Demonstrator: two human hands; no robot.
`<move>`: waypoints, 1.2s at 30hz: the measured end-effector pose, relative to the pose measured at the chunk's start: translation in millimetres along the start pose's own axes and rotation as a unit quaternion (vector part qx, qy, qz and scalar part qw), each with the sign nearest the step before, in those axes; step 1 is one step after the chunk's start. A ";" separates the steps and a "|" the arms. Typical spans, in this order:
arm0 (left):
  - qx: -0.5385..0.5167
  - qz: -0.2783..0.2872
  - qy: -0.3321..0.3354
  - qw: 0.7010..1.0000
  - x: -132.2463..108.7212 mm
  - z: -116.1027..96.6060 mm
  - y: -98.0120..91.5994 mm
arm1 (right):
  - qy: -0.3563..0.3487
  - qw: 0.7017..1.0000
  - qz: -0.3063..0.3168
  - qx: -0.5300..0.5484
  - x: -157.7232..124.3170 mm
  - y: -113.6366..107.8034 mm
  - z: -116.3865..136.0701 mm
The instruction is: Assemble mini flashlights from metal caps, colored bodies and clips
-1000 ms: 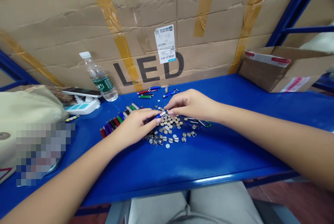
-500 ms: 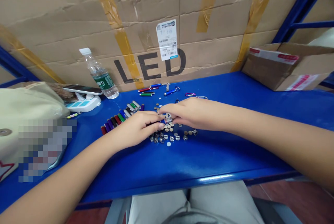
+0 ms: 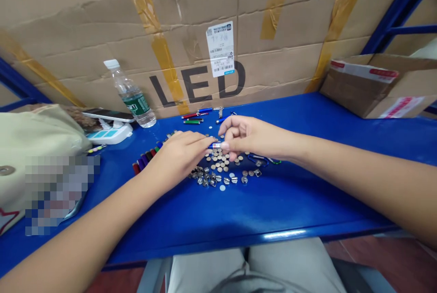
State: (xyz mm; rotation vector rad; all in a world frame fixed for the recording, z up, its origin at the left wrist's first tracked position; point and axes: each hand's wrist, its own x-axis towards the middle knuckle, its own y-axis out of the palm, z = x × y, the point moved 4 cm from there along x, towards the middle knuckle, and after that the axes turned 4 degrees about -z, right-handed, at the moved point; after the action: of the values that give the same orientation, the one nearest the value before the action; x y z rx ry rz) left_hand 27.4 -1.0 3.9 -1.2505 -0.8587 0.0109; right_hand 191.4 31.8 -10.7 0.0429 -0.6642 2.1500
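the head camera looks down across the table (image 3: 293, 197).

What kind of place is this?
Probably a small hand-assembly or packing bench: loose metal parts and coloured tubes lie on a blue table, with a large taped carton marked LED behind.

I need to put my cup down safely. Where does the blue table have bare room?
Bare: the near strip of the blue table, in front of the metal pieces; and behind the right forearm, left of the open box. Crowded: around the left hand and right hand, with discs and coloured tubes; the left end, with bag, power strip and bottle.
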 end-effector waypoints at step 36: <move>-0.211 0.036 -0.275 0.937 3.7 9.0 -3.5 | -0.058 0.971 -0.070 -0.221 -1.2 -3.6 16.9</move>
State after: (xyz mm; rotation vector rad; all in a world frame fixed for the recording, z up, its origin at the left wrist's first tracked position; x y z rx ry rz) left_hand 23.3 6.8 9.4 -1.7210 -1.3466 0.2582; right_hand 191.5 24.7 5.2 -0.0245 -1.1615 1.8330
